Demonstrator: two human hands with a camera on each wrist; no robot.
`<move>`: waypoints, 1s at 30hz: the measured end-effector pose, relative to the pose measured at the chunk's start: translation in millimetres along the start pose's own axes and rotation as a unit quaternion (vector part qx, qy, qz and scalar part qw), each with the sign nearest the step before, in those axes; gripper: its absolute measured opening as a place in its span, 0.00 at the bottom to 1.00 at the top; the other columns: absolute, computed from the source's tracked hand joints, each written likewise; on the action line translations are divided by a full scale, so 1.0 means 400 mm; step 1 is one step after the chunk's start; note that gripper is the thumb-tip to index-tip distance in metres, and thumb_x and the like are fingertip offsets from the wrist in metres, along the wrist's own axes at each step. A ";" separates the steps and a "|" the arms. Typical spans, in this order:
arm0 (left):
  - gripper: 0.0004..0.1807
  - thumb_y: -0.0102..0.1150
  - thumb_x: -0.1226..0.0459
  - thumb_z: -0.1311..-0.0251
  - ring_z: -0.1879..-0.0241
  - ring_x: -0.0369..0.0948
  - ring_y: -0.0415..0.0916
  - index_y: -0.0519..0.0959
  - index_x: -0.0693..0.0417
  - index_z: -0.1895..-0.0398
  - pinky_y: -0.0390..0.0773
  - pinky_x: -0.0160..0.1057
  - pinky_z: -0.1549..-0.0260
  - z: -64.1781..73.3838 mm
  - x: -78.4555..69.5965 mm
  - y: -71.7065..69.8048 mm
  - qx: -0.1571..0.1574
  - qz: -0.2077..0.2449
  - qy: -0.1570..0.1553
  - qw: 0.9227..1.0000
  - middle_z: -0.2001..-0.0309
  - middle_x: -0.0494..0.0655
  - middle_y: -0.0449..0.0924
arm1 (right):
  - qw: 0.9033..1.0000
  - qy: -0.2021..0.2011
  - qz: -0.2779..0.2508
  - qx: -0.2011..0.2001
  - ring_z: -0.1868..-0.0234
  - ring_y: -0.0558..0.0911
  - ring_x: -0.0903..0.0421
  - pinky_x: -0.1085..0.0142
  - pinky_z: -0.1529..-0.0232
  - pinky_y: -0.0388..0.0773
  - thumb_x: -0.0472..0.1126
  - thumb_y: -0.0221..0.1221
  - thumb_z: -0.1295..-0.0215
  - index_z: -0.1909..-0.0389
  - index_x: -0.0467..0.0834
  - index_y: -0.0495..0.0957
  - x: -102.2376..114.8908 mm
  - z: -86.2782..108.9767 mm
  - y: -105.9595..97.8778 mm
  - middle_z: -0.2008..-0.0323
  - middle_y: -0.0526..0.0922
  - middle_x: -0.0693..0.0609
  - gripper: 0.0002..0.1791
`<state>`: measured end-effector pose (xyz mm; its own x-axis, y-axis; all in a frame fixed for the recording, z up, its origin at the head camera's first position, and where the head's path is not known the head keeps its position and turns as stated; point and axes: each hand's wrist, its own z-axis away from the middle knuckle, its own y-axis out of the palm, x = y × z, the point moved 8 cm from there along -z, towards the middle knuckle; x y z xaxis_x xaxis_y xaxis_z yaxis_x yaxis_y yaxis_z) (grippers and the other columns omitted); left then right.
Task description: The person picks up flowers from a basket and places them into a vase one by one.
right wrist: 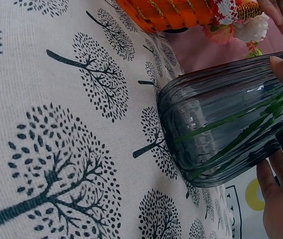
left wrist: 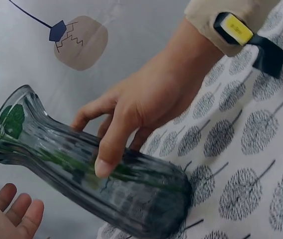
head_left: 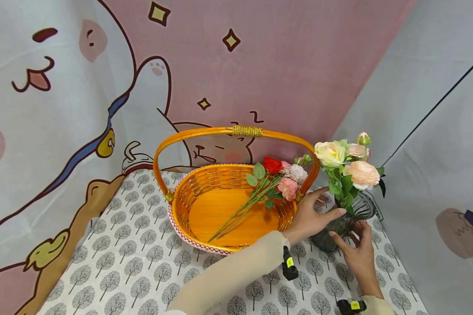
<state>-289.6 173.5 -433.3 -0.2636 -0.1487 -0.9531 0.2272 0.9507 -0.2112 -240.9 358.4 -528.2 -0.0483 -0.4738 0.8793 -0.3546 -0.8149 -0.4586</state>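
Note:
A smoky grey ribbed glass vase stands on the tablecloth, holding a bunch of artificial flowers in cream and peach. Green stems show through its wall. My right hand grips the vase's body from the right, with the thumb on one side and the fingers round the other, as the left wrist view also shows. At the vase's flared mouth is my left hand, fingers spread loosely and thumb close to the rim and lower stems. No flower is pinched in it.
Left of the vase stands an orange woven basket with a tall arched handle. Inside it lie a red rose, pink and white flowers and long green stems. Printed cloth curtains rise behind and beside the table.

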 end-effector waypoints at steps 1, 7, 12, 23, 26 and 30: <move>0.37 0.69 0.45 0.37 0.46 0.30 0.76 0.65 0.23 0.26 0.79 0.30 0.53 0.005 0.001 -0.001 0.007 -0.002 -0.003 1.000 0.39 0.36 0.78 | 1.000 0.000 0.001 -0.001 0.24 0.61 0.38 0.45 0.22 0.57 0.44 0.69 0.34 0.18 0.57 0.43 0.000 0.000 0.000 0.24 0.59 0.37 0.54; 0.47 0.68 0.39 0.40 0.27 0.36 0.65 0.52 0.16 0.22 0.76 0.44 0.36 0.027 0.000 -0.017 0.057 -0.064 -0.001 0.996 0.24 0.31 0.61 | 1.000 0.003 0.003 -0.003 0.24 0.62 0.41 0.46 0.22 0.58 0.44 0.70 0.34 0.18 0.59 0.43 -0.004 -0.001 0.000 0.24 0.60 0.39 0.54; 0.52 0.65 0.35 0.41 0.23 0.37 0.59 0.44 0.18 0.20 0.72 0.47 0.30 0.031 -0.005 -0.052 0.084 -0.151 0.036 0.984 0.21 0.32 0.54 | 1.000 -0.004 0.002 -0.001 0.24 0.62 0.38 0.44 0.23 0.59 0.44 0.69 0.34 0.18 0.56 0.43 -0.003 -0.001 0.002 0.25 0.60 0.37 0.54; 0.57 0.65 0.33 0.43 0.20 0.41 0.53 0.40 0.20 0.18 0.69 0.56 0.29 0.054 -0.033 -0.119 0.157 -0.250 0.095 0.951 0.18 0.34 0.48 | 1.000 0.006 -0.001 0.004 0.23 0.60 0.37 0.42 0.24 0.60 0.44 0.69 0.33 0.17 0.58 0.41 -0.006 -0.003 0.002 0.23 0.57 0.37 0.55; 0.57 0.65 0.32 0.44 0.20 0.42 0.54 0.40 0.19 0.19 0.70 0.56 0.30 0.063 -0.039 -0.139 0.170 -0.270 0.103 0.942 0.18 0.36 0.49 | 1.000 0.012 0.001 0.005 0.22 0.60 0.37 0.41 0.24 0.60 0.46 0.70 0.34 0.17 0.60 0.41 -0.009 -0.002 0.002 0.22 0.57 0.38 0.56; 0.57 0.64 0.30 0.45 0.20 0.42 0.51 0.39 0.16 0.19 0.69 0.57 0.29 0.071 -0.042 -0.170 0.185 -0.287 0.109 0.933 0.18 0.39 0.47 | 1.000 0.011 0.000 0.003 0.23 0.61 0.38 0.42 0.24 0.60 0.46 0.70 0.35 0.18 0.61 0.41 -0.008 -0.001 0.003 0.23 0.58 0.39 0.56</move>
<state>-274.1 103.7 -409.1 -0.6175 -0.5071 -0.6013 0.2875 0.5660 -0.7727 -241.6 359.1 -531.6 -0.0689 -0.4655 0.8824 -0.3486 -0.8175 -0.4585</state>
